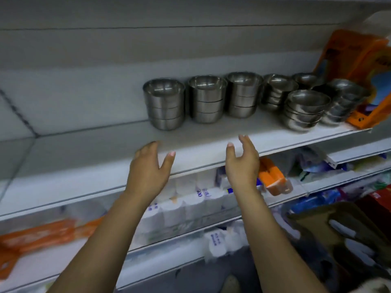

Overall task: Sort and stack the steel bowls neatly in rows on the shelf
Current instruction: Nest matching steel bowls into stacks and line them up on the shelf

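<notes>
A white shelf (127, 149) carries stacks of steel bowls (237, 98) in a row, orange packaging (355, 60) at far right.

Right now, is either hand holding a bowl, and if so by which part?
Nothing is held. The left hand and right hand are both open and empty, raised before the shelf edge, short of the bowl stacks.
</notes>
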Demonstrator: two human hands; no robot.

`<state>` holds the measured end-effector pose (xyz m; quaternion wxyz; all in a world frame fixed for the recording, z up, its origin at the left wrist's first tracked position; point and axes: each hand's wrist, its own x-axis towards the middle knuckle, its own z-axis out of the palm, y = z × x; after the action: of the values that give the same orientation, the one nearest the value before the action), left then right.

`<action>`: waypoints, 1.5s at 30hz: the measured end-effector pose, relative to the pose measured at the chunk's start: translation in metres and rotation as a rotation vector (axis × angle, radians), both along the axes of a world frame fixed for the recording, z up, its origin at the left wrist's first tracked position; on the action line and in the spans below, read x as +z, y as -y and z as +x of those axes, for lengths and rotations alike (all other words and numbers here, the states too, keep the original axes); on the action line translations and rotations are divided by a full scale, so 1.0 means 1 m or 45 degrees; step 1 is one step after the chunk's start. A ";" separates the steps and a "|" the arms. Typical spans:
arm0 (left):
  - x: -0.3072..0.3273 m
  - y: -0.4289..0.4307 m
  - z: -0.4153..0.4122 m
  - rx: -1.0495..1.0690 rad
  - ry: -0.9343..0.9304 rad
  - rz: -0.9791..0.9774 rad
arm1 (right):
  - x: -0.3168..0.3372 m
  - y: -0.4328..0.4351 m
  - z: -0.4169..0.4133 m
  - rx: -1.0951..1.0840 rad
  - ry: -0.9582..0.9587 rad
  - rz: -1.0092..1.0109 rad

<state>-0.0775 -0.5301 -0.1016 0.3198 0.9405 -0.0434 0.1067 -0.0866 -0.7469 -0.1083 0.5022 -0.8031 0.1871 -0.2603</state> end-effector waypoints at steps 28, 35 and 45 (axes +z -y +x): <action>-0.007 -0.429 -0.247 1.353 0.226 -0.143 | 0.020 -0.526 -0.062 1.467 0.066 -0.140; 0.005 -0.512 -0.208 1.441 0.290 -0.148 | 0.034 -0.637 -0.027 1.618 0.098 -0.119; 0.001 -0.610 -0.194 1.644 0.398 -0.308 | 0.042 -0.766 -0.008 1.838 -0.003 -0.106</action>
<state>-0.2710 0.0802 -0.1006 0.2849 0.7089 0.4938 0.4154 -0.0949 0.0190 -0.0665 0.5177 -0.7452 -0.3996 0.1304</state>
